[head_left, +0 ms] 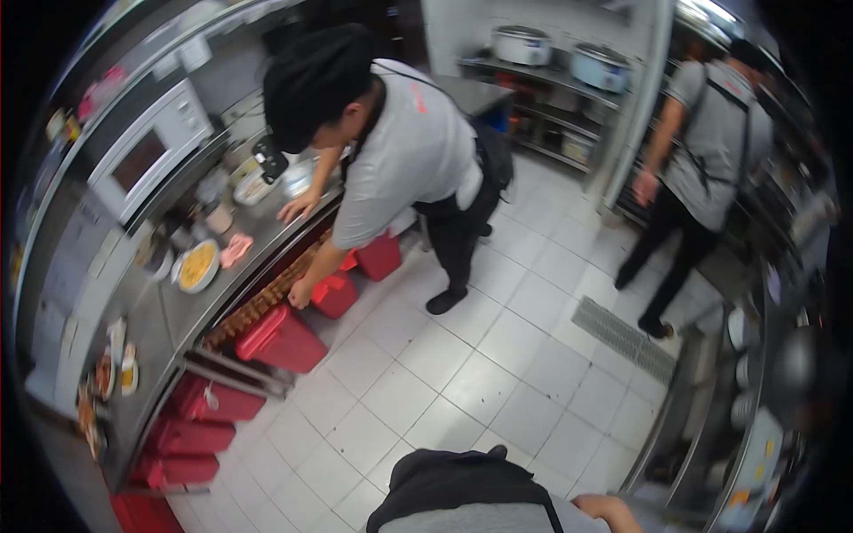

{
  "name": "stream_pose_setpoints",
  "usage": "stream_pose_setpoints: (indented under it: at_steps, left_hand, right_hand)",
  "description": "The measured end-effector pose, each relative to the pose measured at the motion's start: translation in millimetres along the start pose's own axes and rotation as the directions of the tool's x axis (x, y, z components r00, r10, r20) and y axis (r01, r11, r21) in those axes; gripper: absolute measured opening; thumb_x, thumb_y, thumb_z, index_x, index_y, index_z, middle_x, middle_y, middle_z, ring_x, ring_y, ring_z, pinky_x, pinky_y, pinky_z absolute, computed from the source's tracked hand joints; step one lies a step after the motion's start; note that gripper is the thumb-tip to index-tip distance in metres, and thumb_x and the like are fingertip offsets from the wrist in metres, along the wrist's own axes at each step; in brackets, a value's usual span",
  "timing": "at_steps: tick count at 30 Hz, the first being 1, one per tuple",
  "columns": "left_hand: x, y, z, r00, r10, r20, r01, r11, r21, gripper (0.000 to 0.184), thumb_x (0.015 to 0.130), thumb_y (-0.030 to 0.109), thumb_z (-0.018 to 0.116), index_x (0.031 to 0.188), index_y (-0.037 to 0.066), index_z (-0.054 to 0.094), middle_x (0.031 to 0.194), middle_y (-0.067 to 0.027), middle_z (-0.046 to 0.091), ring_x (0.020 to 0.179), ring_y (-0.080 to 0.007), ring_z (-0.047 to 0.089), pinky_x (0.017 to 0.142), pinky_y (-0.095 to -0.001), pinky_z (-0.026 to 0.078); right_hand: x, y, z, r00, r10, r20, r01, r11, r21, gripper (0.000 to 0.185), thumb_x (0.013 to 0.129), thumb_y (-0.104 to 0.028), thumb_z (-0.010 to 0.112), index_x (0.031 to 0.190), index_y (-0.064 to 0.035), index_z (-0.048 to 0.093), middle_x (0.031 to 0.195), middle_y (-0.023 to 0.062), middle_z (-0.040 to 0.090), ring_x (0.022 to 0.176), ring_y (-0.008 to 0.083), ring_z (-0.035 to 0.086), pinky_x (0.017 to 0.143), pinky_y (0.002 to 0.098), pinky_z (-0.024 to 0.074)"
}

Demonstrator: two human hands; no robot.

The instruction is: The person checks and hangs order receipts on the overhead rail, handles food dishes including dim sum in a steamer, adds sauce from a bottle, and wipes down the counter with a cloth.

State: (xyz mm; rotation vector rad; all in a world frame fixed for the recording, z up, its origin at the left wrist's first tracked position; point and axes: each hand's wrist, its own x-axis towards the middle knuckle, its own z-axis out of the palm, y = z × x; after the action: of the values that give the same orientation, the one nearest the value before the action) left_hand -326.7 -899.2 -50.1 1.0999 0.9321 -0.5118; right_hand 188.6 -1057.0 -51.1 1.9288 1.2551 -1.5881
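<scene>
Neither of my hands shows in the head view. At the bottom edge I see my own black apron (453, 475) and grey shirt (471, 517). Part of my bare right arm (609, 509) bends at the lower edge, with its hand out of sight. Beneath me lies the white tiled floor (426, 382). Nothing can be seen held or touched by either of my hands.
A co-worker (400, 151) leans over the left counter (169, 311), above red bins (284, 342). On it are a bowl of yellow food (197, 265) and a microwave (149, 151). Another person (711, 133) stands at right. Rice cookers (522, 44) sit on a back shelf.
</scene>
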Motion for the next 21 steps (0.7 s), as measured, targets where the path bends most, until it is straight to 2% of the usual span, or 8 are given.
stream_pose_setpoints:
  at_steps: [4,8,11,12,15,16,18,21]
  left_hand:
    - [-9,-6,45,0.999,-0.03,0.023,0.031,0.997,-0.065,0.032,0.084,0.027,0.053,0.093,-0.001,0.063,0.091,-0.0186,0.064,0.083,-0.0245,0.06,0.074,-0.0388,0.045]
    - [1,-3,51,0.997,-0.03,-0.075,0.028,0.999,-0.035,0.032,0.084,0.028,0.053,0.094,-0.002,0.063,0.091,-0.0191,0.064,0.084,-0.0247,0.06,0.074,-0.0388,0.045]
    - [30,-4,28,0.929,0.049,-0.367,-0.03,0.998,0.056,0.019,0.075,0.013,0.047,0.075,0.003,0.063,0.069,-0.0062,0.063,0.068,-0.0165,0.059,0.062,-0.0321,0.046]
    - [45,4,10,0.918,0.098,-0.385,0.006,0.966,0.26,0.019,0.073,0.011,0.046,0.076,0.004,0.063,0.069,-0.0065,0.063,0.068,-0.0173,0.06,0.064,-0.0307,0.047]
    - [91,23,-57,0.81,0.298,-0.505,-0.113,0.925,0.363,0.019,0.079,0.017,0.05,0.085,0.006,0.065,0.082,-0.012,0.066,0.079,-0.0263,0.062,0.073,-0.0379,0.049]
    - [96,51,-79,0.763,0.217,-0.609,0.02,0.934,0.358,0.022,0.083,0.023,0.052,0.088,0.006,0.065,0.088,-0.0146,0.065,0.086,-0.031,0.061,0.076,-0.0402,0.048]
    - [120,90,-130,0.563,0.371,-0.739,-0.128,0.922,0.365,0.02,0.084,0.022,0.055,0.086,0.004,0.064,0.087,-0.0175,0.063,0.087,-0.0333,0.06,0.075,-0.0414,0.048]
    - [125,177,-202,0.447,0.502,-0.74,-0.315,0.863,0.395,0.014,0.08,0.008,0.051,0.086,0.003,0.061,0.085,-0.0163,0.063,0.086,-0.0332,0.06,0.075,-0.0395,0.047]
  right_hand:
    - [58,-15,-121,0.924,-0.207,-0.321,0.106,0.947,-0.304,0.032,0.071,-0.028,0.066,0.095,-0.0068,0.066,0.088,0.0174,0.066,0.083,0.0315,0.062,0.076,0.0385,0.0489]
    - [103,-96,-205,0.647,-0.587,-0.487,0.473,0.81,-0.347,0.028,0.072,-0.019,0.065,0.095,-0.0034,0.064,0.078,0.0155,0.065,0.078,0.0318,0.061,0.073,0.0398,0.048]
    - [128,-156,-225,0.668,-0.613,-0.422,0.504,0.79,-0.349,0.027,0.073,-0.017,0.064,0.096,-0.0017,0.063,0.079,0.0165,0.064,0.078,0.0323,0.06,0.072,0.0389,0.0479]
    - [135,-169,-226,0.677,-0.641,-0.362,0.543,0.767,-0.342,0.026,0.074,-0.017,0.063,0.096,-0.0022,0.063,0.078,0.0162,0.063,0.08,0.0324,0.06,0.073,0.0394,0.0477]
    - [146,-203,-239,0.715,-0.659,-0.233,0.594,0.749,-0.295,0.028,0.076,-0.02,0.063,0.098,-0.0032,0.063,0.076,0.0148,0.065,0.087,0.0323,0.06,0.077,0.0401,0.048]
    - [149,-208,-245,0.755,-0.628,-0.19,0.566,0.77,-0.296,0.029,0.075,-0.021,0.064,0.099,-0.0033,0.063,0.077,0.0149,0.065,0.088,0.0323,0.06,0.077,0.0401,0.048]
    - [159,-214,-265,0.828,-0.551,-0.104,0.504,0.812,-0.294,0.031,0.075,-0.022,0.064,0.1,-0.0034,0.063,0.081,0.0149,0.066,0.091,0.0322,0.06,0.079,0.0399,0.0479]
    - [182,-219,-294,0.846,-0.457,-0.275,0.335,0.856,-0.394,0.032,0.074,-0.024,0.065,0.099,-0.0038,0.064,0.081,0.0157,0.066,0.094,0.0321,0.059,0.082,0.0395,0.0477]
